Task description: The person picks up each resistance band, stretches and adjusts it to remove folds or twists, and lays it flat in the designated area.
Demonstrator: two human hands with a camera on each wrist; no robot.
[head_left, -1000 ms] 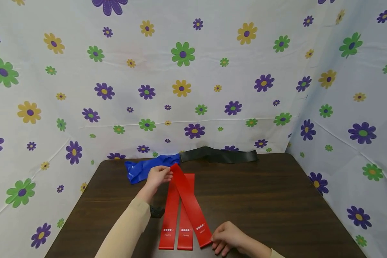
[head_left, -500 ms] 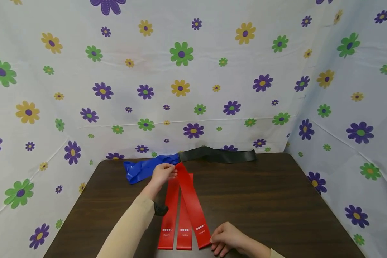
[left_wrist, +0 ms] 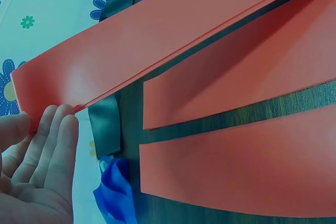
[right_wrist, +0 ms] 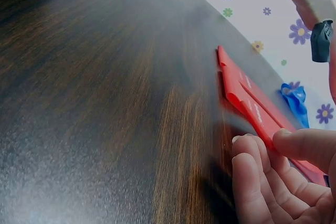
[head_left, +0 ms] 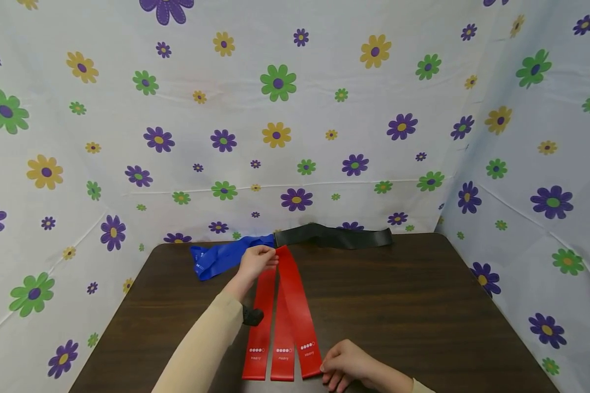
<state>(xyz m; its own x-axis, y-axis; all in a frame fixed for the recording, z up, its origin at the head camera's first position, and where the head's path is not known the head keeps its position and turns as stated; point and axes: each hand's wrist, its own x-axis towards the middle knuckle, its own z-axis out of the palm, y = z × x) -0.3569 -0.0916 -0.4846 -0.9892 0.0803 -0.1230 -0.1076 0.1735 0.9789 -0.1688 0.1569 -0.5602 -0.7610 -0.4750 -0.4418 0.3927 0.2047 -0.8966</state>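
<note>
Three flat red resistance bands marked "Heavy" are on the dark table. My left hand [head_left: 257, 262] pinches the far end of the rightmost red band [head_left: 297, 305] between thumb and fingers; in the left wrist view that end is raised above the others. At the near right corner of the same band, my right hand [head_left: 346, 364] pinches it with thumb and forefinger, the other fingers curled beneath. Side by side to the left lie the middle red band [head_left: 283, 349] and the left red band [head_left: 258, 338]. The left forearm hides part of the left band's edge.
Behind the left hand lies a crumpled blue band [head_left: 216, 261]. A black band [head_left: 334, 237] stretches along the table's back edge. A flower-patterned cloth [head_left: 295, 109] hangs behind and at the sides of the brown table [head_left: 413, 305].
My left hand has moved right, swinging the far end of the held red band rightward over the middle band, so it slants less. The right hand keeps its place at the near corner.
</note>
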